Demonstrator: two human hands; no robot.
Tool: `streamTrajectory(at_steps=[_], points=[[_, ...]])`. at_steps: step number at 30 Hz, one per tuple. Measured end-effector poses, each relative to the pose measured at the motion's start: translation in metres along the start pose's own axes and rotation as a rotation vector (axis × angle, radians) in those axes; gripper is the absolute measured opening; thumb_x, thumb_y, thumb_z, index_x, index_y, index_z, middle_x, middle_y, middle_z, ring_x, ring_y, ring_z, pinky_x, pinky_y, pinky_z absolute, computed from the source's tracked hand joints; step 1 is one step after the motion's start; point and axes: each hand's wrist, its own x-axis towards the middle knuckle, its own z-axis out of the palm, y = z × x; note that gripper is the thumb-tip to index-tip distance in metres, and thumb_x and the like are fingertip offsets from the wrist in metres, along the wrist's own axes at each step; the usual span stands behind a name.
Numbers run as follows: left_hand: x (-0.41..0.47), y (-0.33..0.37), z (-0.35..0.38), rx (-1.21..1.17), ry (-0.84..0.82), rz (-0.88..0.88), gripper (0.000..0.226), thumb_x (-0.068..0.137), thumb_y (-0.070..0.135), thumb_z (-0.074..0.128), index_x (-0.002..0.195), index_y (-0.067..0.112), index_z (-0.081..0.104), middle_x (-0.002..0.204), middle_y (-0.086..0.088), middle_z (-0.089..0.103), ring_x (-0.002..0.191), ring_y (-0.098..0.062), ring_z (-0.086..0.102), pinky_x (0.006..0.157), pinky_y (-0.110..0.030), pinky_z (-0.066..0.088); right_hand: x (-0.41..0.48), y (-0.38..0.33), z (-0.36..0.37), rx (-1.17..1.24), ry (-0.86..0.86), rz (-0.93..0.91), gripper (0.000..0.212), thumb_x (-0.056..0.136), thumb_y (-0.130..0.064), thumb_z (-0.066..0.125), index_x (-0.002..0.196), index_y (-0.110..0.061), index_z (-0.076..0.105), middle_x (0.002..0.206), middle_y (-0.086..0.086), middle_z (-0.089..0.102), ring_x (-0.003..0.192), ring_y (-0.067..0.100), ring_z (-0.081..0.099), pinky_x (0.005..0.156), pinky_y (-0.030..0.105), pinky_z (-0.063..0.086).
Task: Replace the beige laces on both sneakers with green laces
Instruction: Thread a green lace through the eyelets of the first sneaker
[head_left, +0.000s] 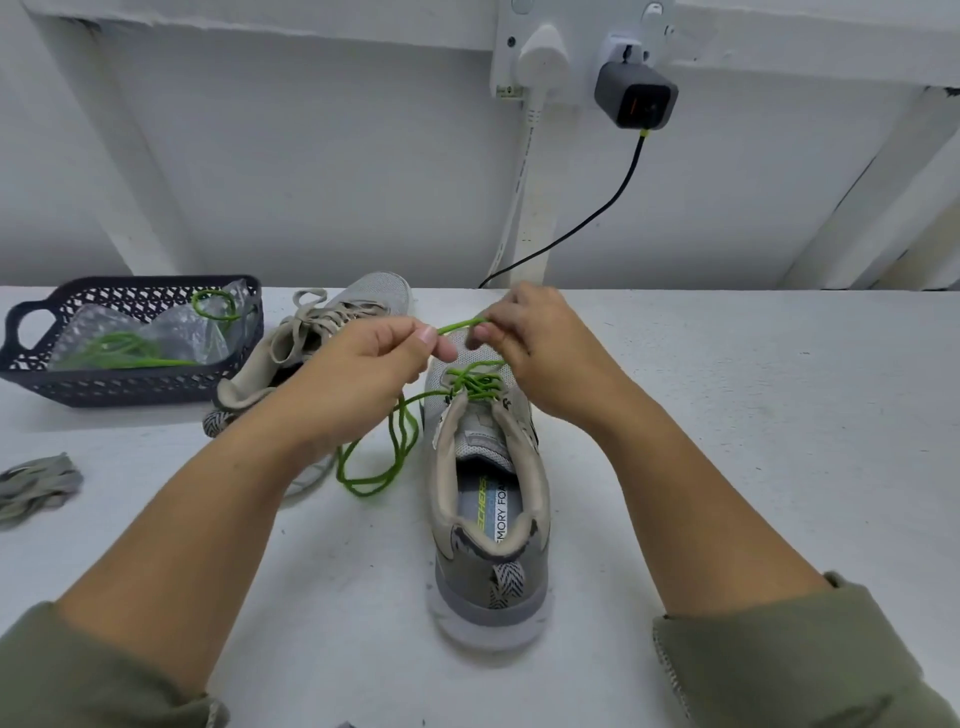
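Centre frame: sneaker (493, 597) long axis vertical, heel at bottom, toe up-frame; insole reads "ECHERS", "MORY FOA". Left hand (358, 369) and right hand (540, 343) both pinch green lace (457, 326).

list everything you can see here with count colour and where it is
near sneaker: 1, grey and beige, table centre, heel toward the camera
far sneaker: 1, grey and beige, behind the left hand, beige laces in it
green lace: 1, bright green, partly threaded in the near sneaker, slack looped on the table beside it
spare green lace: 1 bundle, green, in the basket
basket: 1, dark, table's far left
plastic bag: 1, clear, in the basket
loose beige lace: 1 bundle, table's left edge
table: 1, white
plug: 1, white, wall socket
charger: 1, dark grey, wall socket
left hand: 1, pinches the green lace
right hand: 1, pinches the green lace
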Motion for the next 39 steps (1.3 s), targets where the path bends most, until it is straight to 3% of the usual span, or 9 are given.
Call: streamTrajectory(at_steps=[4,9,13,17,24,28,32,36,39], points=[[-0.007,0.001,-0.017,-0.140,-0.052,-0.012,0.034,0.095,0.031,0.049,0.074,0.033,0.075,0.070,0.008,0.057,0.066,-0.001,0.049,0.067,-0.016,0.038,0.011,0.039,0.012,-0.014,0.185,0.525,0.030,0.100,-0.031,0.046,0.091,-0.020,0.073,0.098,0.010,0.059,0.095,0.030,0.056,0.080,0.037,0.049],[-0.019,0.001,-0.037,-0.066,-0.399,0.000,0.055,0.060,0.073,0.071,0.094,0.031,0.076,0.094,0.013,0.072,0.096,0.004,0.062,0.087,-0.012,0.037,0.014,0.023,0.011,0.154,0.129,0.388,0.026,0.101,-0.027,0.048,0.109,-0.016,0.070,0.080,-0.003,0.062,0.070,0.010,0.055,0.057,0.021,0.037],[-0.011,0.005,-0.020,-0.461,-0.060,-0.183,0.032,0.077,0.041,0.072,0.093,0.014,0.074,0.071,0.005,0.055,0.060,-0.005,0.045,0.056,-0.015,0.042,0.009,0.011,0.006,0.502,-0.193,0.208,0.072,0.094,0.005,0.039,0.149,-0.039,0.024,0.152,-0.007,0.036,0.134,0.013,0.042,0.099,0.021,0.040],[-0.005,0.003,0.004,-0.708,0.284,-0.212,0.006,0.092,0.009,0.058,0.093,0.008,0.064,0.064,0.004,0.065,0.062,-0.003,0.062,0.057,-0.011,0.051,-0.004,-0.006,-0.012,0.282,-0.054,0.236,0.052,0.089,0.003,0.036,0.125,-0.029,0.054,0.117,-0.007,0.062,0.093,0.004,0.060,0.074,0.026,0.047],[-0.007,0.003,0.018,-0.669,0.238,-0.185,0.004,0.088,0.006,0.063,0.091,0.009,0.063,0.066,0.002,0.069,0.064,-0.004,0.067,0.060,-0.011,0.053,-0.028,-0.018,-0.007,0.699,-0.366,0.232,0.014,0.091,-0.020,0.059,0.099,-0.013,0.069,0.095,-0.002,0.071,0.089,0.004,0.064,0.084,0.022,0.051],[-0.003,0.001,0.014,-0.533,0.290,-0.105,0.005,0.086,0.010,0.068,0.088,0.014,0.066,0.069,0.003,0.070,0.065,-0.005,0.065,0.058,-0.013,0.051,-0.032,-0.020,-0.003,0.802,-0.274,0.244,0.011,0.093,-0.017,0.061,0.084,-0.011,0.063,0.083,0.000,0.063,0.077,0.008,0.056,0.071,0.018,0.044],[-0.001,-0.009,0.003,-0.146,0.500,-0.010,0.007,0.088,0.016,0.068,0.083,0.020,0.066,0.075,0.000,0.069,0.070,-0.013,0.065,0.064,-0.024,0.057,-0.024,-0.016,-0.010,0.774,-0.108,0.332,0.023,0.100,-0.016,0.046,0.079,-0.020,0.053,0.074,-0.003,0.066,0.080,0.015,0.061,0.083,0.034,0.050],[-0.006,-0.011,-0.015,0.441,0.495,-0.132,0.022,0.086,0.031,0.068,0.076,0.011,0.065,0.074,-0.006,0.066,0.072,-0.025,0.061,0.067,-0.035,0.049,-0.021,-0.005,-0.024,0.374,-0.094,0.247,0.027,0.103,-0.025,0.041,0.090,-0.018,0.064,0.062,-0.005,0.058,0.058,0.007,0.052,0.067,0.028,0.047],[-0.012,-0.001,-0.008,0.915,0.457,-0.253,0.039,0.087,0.038,0.066,0.102,0.003,0.058,0.102,-0.016,0.061,0.091,-0.033,0.056,0.075,-0.040,0.043,-0.021,-0.007,-0.024,0.077,-0.204,0.181,0.035,0.104,-0.034,0.035,0.090,-0.017,0.062,0.063,-0.009,0.049,0.053,0.001,0.044,0.053,0.015,0.033]])
